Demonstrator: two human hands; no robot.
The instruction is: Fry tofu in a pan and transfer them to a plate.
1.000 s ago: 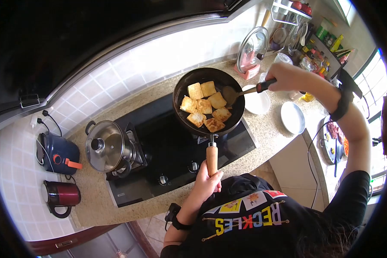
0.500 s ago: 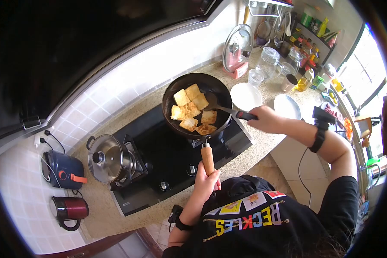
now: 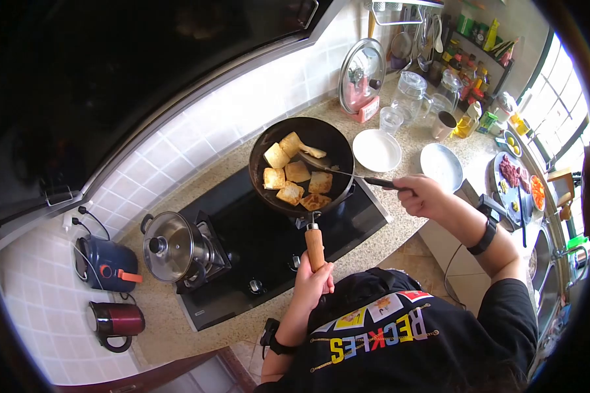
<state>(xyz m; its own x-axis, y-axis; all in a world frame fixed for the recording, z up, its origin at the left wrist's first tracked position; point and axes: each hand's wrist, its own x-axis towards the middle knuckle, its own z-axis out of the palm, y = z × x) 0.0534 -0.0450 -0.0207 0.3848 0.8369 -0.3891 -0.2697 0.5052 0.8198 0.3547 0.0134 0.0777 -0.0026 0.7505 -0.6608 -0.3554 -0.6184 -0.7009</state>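
Observation:
Several browned square slices [image 3: 290, 192] lie in a dark wok [image 3: 267, 139] over the black stove. My left hand [image 3: 313, 283] is wrapped round the wok's wooden handle [image 3: 315, 247]. My right hand [image 3: 423, 195] grips the dark handle of a spatula [image 3: 383, 183], whose blade reaches into the wok and is partly hidden among the slices. One slice [image 3: 312, 151] stands tilted at the blade, beside a slice at the upper part of the wok.
A lidded steel pot [image 3: 172, 245] sits on the left burner, near a blue appliance [image 3: 106, 263] and a red kettle [image 3: 116, 319]. Right of the wok are a white plate [image 3: 377, 150], a second plate [image 3: 441, 168], jugs [image 3: 410, 95] and a tray of cut food [image 3: 510, 187].
The spatula has turned onto its edge, and one slice has tipped up and shifted right. My right hand has moved slightly right and down. My left hand still holds the handle.

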